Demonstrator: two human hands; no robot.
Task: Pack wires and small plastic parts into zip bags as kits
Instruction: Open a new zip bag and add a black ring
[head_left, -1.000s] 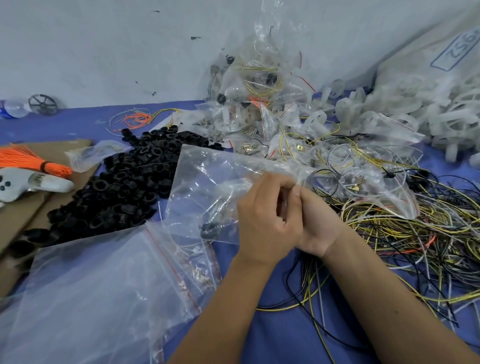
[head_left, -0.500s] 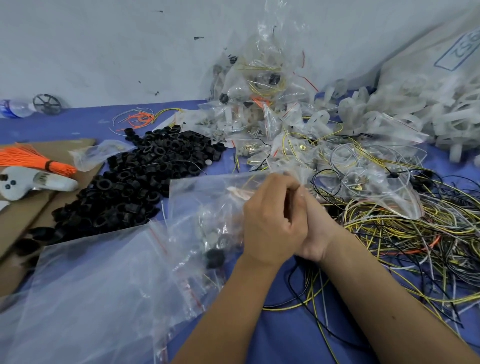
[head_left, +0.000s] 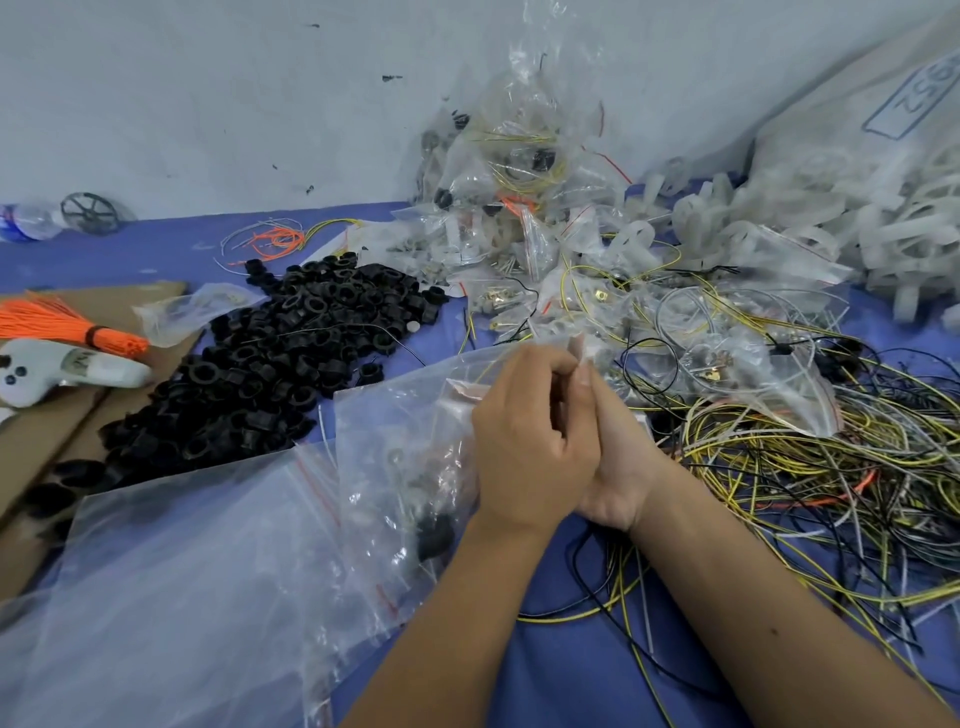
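Our left hand (head_left: 530, 441) and right hand (head_left: 618, 457) meet mid-bench, fingers (head_left: 540, 364) curled and pinching the top edge of a clear zip bag (head_left: 405, 447). The bag hangs from that edge toward the near-left, small black parts inside, over a stack of empty bags (head_left: 182, 587). Black plastic rings (head_left: 291, 358) lie piled left, tangled wires (head_left: 805, 499) right, filled kits (head_left: 524, 208) against the far wall.
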